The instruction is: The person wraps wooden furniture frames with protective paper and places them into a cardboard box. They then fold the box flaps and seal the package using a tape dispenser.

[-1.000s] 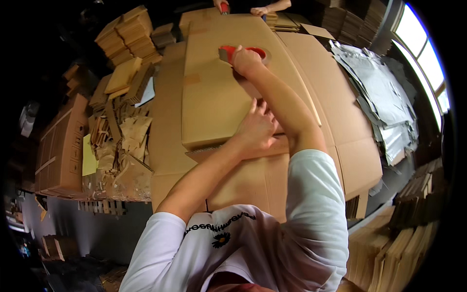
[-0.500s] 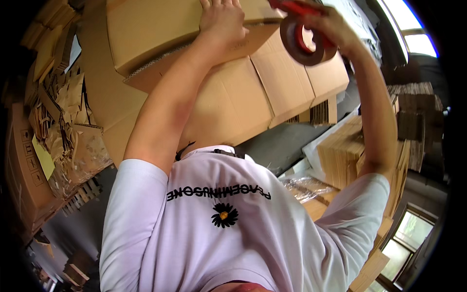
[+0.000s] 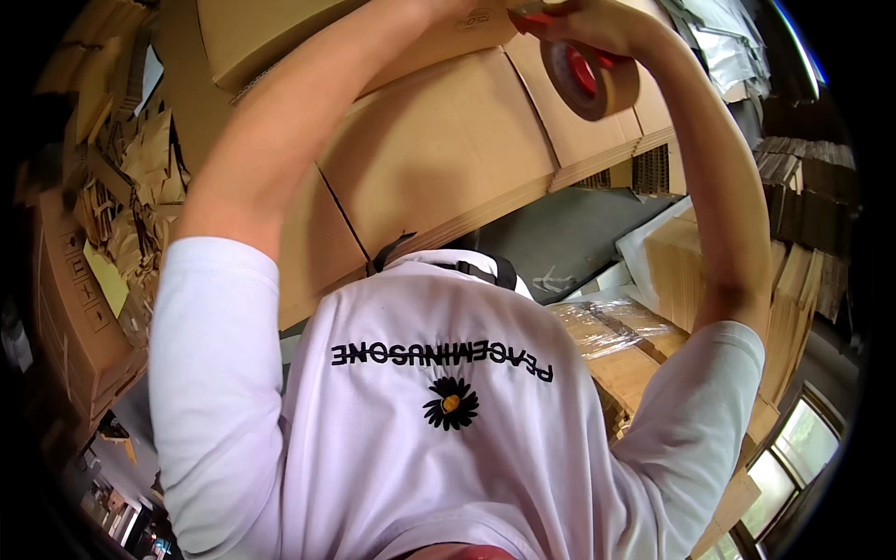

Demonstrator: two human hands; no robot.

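Observation:
My right hand point(image 3: 597, 26) grips a red tape dispenser point(image 3: 537, 19) loaded with a roll of brown tape point(image 3: 607, 91), held at the top right over the cardboard. At the top edge my left hand point(image 3: 443, 7) is partly cut off by the picture, close to the dispenser's tip and over the side of a cardboard box point(image 3: 266, 42). Its fingers cannot be made out. The box lies on flattened cardboard sheets point(image 3: 439, 145), stacked in front of my body.
Torn cardboard scraps point(image 3: 140, 191) pile up at the left, beside a large brown carton point(image 3: 79, 308). To the right are bundled cardboard stacks point(image 3: 672, 257) and a clear plastic wrap point(image 3: 616, 327). A dark grey surface point(image 3: 560, 233) shows below the sheets.
My left hand has moved from the box top, up and right toward the dispenser. My right hand with the dispenser has shifted slightly upward. The view has tilted a little.

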